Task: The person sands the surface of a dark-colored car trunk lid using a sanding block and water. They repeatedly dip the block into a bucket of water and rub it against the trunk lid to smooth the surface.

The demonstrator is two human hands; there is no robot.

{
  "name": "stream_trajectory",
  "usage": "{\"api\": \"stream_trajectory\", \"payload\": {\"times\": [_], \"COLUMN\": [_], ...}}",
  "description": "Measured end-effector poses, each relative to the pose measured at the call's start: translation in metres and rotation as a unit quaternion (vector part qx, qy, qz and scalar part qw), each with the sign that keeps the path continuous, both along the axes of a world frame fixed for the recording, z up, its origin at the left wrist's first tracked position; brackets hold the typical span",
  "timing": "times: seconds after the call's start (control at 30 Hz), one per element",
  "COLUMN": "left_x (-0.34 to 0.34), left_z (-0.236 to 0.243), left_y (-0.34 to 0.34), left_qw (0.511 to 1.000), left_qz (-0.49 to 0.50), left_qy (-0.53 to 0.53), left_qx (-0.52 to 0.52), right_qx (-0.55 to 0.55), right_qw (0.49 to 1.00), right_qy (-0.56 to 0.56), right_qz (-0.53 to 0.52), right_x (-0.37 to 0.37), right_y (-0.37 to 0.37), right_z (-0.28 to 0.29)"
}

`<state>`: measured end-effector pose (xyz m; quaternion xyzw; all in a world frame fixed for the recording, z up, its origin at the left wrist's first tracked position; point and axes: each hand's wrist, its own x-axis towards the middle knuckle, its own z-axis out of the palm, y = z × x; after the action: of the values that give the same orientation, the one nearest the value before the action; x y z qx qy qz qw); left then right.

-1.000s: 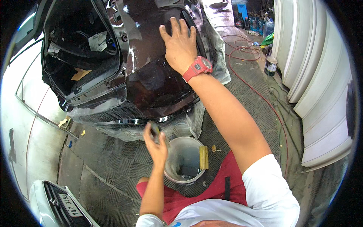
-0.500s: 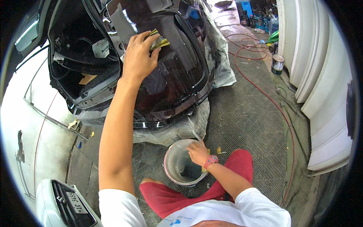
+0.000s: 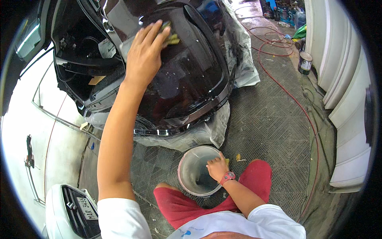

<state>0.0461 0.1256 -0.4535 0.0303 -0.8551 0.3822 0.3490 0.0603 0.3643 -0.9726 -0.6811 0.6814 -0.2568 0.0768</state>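
Dark car body (image 3: 179,91), glossy, whitish specks on the rear panel, fills upper middle. Its open rear compartment (image 3: 58,71), upper left, holds a white paper sheet and, lower down, a flat brown piece. Pale covering (image 3: 185,141) hangs under the car's lower edge. Bucket (image 3: 184,173) upright on the floor, between the person's knees and the car; open top, greyish inside, darker toward the bottom, contents unclear. Small can (image 3: 305,63) stands far right by the white panels; inside not readable. Left hand (image 3: 144,55) over the rear panel, grip on the yellow-green pad, slightly blurred. Right hand (image 3: 217,169) at the bucket's right rim, one finger extended; can't tell if that grip holds anything. White paper sheet (image 3: 106,49). Brown piece (image 3: 96,80). Yellow-green pad (image 3: 173,40) against the rear panel, partly covered by fingers. Yellow block (image 3: 227,161) at bucket rim, mostly hidden behind right hand.
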Motion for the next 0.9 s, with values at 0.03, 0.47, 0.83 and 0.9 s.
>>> {"api": "stream_trajectory", "payload": {"times": [0.03, 0.47, 0.83, 0.9], "left_x": [-0.009, -0.017, 0.035, 0.015], "left_z": [-0.002, -0.005, -0.048, -0.029], "left_y": [0.001, -0.004, 0.020, 0.006], "left_qw": [1.000, 0.999, 0.998, 1.000], "left_qz": [0.011, 0.031, 0.024, 0.002], "left_qy": [0.009, 0.039, -0.003, 0.013], "left_qx": [0.001, -0.008, 0.062, 0.024], "right_qx": [-0.011, -0.007, 0.006, 0.017], "right_qw": [1.000, 1.000, 1.000, 1.000], "right_qy": [0.001, -0.001, -0.004, -0.003], "right_qz": [-0.007, -0.010, -0.014, -0.008], "right_x": [-0.003, -0.009, -0.016, -0.014], "right_y": [0.000, -0.001, -0.001, 0.000], "right_z": [-0.002, -0.006, -0.009, -0.005]}}
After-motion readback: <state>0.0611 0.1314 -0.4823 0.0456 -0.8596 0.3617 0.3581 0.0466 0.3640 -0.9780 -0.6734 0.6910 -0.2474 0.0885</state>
